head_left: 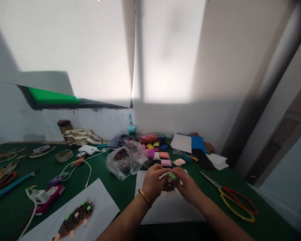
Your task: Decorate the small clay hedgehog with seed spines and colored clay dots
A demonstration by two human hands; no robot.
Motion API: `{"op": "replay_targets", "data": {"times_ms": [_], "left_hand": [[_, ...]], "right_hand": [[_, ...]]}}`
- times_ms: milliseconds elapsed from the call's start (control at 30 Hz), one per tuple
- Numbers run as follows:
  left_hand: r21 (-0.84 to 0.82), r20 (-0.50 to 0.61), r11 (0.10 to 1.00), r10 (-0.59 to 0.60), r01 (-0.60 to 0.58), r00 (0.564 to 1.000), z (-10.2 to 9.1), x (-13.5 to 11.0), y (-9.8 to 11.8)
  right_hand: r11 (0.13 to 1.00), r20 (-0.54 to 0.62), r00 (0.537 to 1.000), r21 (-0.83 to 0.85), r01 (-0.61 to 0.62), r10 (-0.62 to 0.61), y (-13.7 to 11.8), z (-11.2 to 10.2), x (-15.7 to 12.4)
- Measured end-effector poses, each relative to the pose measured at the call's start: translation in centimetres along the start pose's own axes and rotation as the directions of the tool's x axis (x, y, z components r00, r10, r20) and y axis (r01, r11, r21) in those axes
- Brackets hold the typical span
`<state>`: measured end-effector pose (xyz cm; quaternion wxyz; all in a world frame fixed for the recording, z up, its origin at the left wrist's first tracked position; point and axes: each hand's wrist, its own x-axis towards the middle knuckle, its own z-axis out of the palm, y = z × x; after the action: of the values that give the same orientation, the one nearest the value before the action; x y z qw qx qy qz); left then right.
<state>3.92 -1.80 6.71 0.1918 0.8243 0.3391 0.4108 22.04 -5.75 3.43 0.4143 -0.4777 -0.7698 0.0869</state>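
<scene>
My left hand (pixel 154 182), with a gold bangle at the wrist, and my right hand (pixel 188 185) meet over a white sheet (pixel 170 209) on the green table. Both pinch a small green lump of clay (pixel 172 175) between their fingertips. Just under the hands, on the sheet, lies a small dark spiky craft figure (pixel 168 189), partly hidden by my fingers. Small blocks of coloured clay (pixel 160 155) lie just beyond the hands.
Yellow-and-red scissors (pixel 234 201) lie to the right. A crumpled plastic bag (pixel 126 160) sits left of the hands. A finished hedgehog picture on white paper (pixel 75 217) lies at the front left, beside a charger and cable (pixel 40 195). Coloured paper sheets (pixel 190 143) lean by the wall.
</scene>
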Motion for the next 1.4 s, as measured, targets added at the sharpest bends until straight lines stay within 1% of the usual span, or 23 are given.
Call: {"op": "replay_targets", "data": {"times_ms": [167,267,333,400,500,600,700,833,867,933,1000,1033,1100,1167,1200,1300,1400], "left_hand": [[0.157,0.031,0.985,0.070,-0.074,0.997,-0.7,1.7,0.9],[0.242,0.042,0.964,0.101,-0.108,0.994,-0.8,2.1,1.4],[0.272,0.057,0.956,0.100,-0.112,0.993,-0.7,1.9,1.5],[0.256,0.057,0.962,0.078,-0.090,0.995,-0.4,1.7,1.3],[0.143,0.019,0.988,0.046,-0.049,0.999,-0.2,1.3,0.9],[0.087,0.003,0.995,0.050,-0.050,0.999,-0.1,1.2,0.6],[0.119,0.045,0.993,0.021,-0.026,0.999,0.1,1.5,0.2],[0.096,0.113,0.991,-0.103,0.092,0.988,0.6,2.0,-0.4],[0.080,0.119,0.990,-0.124,0.115,0.985,0.6,2.0,-0.4],[0.037,0.109,0.992,-0.127,0.124,0.986,0.6,2.0,-0.5],[-0.036,0.061,0.989,-0.139,0.142,0.988,0.3,1.9,-0.5],[-0.093,0.033,0.979,-0.178,0.180,0.983,0.1,1.9,-0.5],[-0.213,0.007,0.933,-0.297,0.292,0.955,-0.3,2.0,-0.7],[-0.309,0.038,0.872,-0.389,0.381,0.921,-0.6,2.1,-1.0],[-0.342,0.064,0.850,-0.405,0.401,0.912,-0.7,2.2,-1.2],[-0.443,0.125,0.783,-0.428,0.437,0.895,-0.9,2.1,-1.6],[-0.580,0.204,0.639,-0.486,0.505,0.850,-1.0,1.5,-1.6]], "right_hand": [[0.987,-0.076,0.994,-0.149,0.062,-0.074,-0.2,-0.9,1.6],[0.981,-0.107,0.992,-0.186,0.052,-0.073,0.0,-0.9,2.0],[0.981,-0.113,0.992,-0.193,0.037,-0.060,0.0,-0.8,1.9],[0.980,-0.117,0.992,-0.199,0.026,-0.050,0.1,-0.8,1.8],[0.976,-0.112,0.992,-0.216,0.032,-0.057,0.0,-0.9,1.7],[0.970,-0.086,0.993,-0.234,0.059,-0.081,-0.1,-1.2,1.9],[0.968,-0.075,0.991,-0.235,0.087,-0.107,-0.2,-1.2,2.1],[0.974,-0.076,0.993,-0.213,0.076,-0.094,-0.2,-0.8,1.8],[0.976,-0.077,0.994,-0.208,0.062,-0.080,-0.2,-0.7,1.7],[0.979,-0.074,0.996,-0.201,0.028,-0.043,0.1,-0.5,1.6],[0.978,-0.067,0.998,-0.210,-0.019,0.005,0.7,-0.5,1.4],[0.974,-0.068,0.997,-0.223,-0.051,0.037,1.1,-0.6,1.4],[0.947,-0.086,0.987,-0.281,-0.156,0.138,2.3,-1.0,1.2],[0.886,-0.124,0.957,-0.362,-0.291,0.263,3.8,-1.7,0.9],[0.857,-0.146,0.940,-0.388,-0.340,0.307,4.7,-2.1,0.7],[0.789,-0.183,0.903,-0.441,-0.428,0.388,7.2,-2.7,-0.2],[0.670,-0.163,0.851,-0.551,-0.498,0.499,9.1,-2.5,-1.3]]}}
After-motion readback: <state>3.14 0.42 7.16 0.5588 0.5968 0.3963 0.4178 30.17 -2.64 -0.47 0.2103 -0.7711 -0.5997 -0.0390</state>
